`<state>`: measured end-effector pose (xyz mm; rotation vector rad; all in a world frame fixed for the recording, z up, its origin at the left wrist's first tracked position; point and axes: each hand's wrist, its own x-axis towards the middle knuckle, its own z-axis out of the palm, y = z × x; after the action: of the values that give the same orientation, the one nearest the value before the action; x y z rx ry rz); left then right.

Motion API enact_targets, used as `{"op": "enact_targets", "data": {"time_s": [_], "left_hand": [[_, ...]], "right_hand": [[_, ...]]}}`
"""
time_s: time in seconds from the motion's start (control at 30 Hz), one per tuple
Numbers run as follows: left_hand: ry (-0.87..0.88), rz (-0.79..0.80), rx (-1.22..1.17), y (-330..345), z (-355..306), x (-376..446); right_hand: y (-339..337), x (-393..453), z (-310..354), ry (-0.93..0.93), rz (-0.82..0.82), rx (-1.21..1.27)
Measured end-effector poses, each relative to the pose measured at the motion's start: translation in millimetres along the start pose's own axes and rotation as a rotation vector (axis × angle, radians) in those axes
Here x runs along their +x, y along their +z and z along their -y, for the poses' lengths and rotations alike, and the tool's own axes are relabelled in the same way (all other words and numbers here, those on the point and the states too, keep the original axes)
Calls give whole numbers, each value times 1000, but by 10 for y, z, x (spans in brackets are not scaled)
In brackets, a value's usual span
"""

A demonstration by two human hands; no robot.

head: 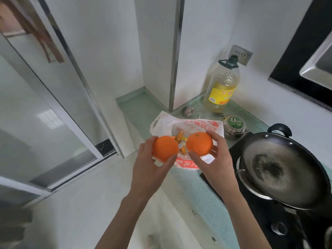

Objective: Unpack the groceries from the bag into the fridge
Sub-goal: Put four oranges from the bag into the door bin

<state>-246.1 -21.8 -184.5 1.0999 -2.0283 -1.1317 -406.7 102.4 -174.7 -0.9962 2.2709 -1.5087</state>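
a person stands at a pale green kitchen counter (194, 187), seen from above, both bare arms reaching forward. the left hand (152, 164) curls its fingers and thumb around one orange (165, 148), and the right hand (213, 159) grips a second orange (199, 143) the same way; the two fruits are held side by side, nearly touching, just above the counter's edge.

directly beneath them lies a white plastic grocery bag (188, 126) with red printing (the characters are too blurred to read). small orange-and-yellow wrapped items (179, 139) show in its open mouth, partly hidden behind the oranges.

behind the bag stands a large clear bottle of cooking oil (222, 83) with a dark green cap and handle and a yellow label whose writing cannot be made out. a metal ladle (187, 110) lies near its base. to the right of the bag sits a small glass jar (234, 125) with a green lid bearing an unreadable label.

at right, a dark wok (280, 169) rests on a black stove (287, 221), just beside the right hand. a wall socket (241, 53) sits above the oil bottle. at left, a glass sliding door (45, 114) in a metal frame.
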Motion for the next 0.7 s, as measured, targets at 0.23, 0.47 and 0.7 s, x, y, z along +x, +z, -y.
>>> {"op": "enact_targets", "data": {"time_s": [0.23,0.47,0.7], "left_hand": [[27,-132,33,-254,-270,-513],[1,-334,130,-642,-394,-1283],[-93,-546,200,-1096,-338,-2151]], "right_hand": [[-140,-207,154,-40,139,226],[-98,-533,452,-212,317,264],[321,-1106,823,-318,536,316]]}}
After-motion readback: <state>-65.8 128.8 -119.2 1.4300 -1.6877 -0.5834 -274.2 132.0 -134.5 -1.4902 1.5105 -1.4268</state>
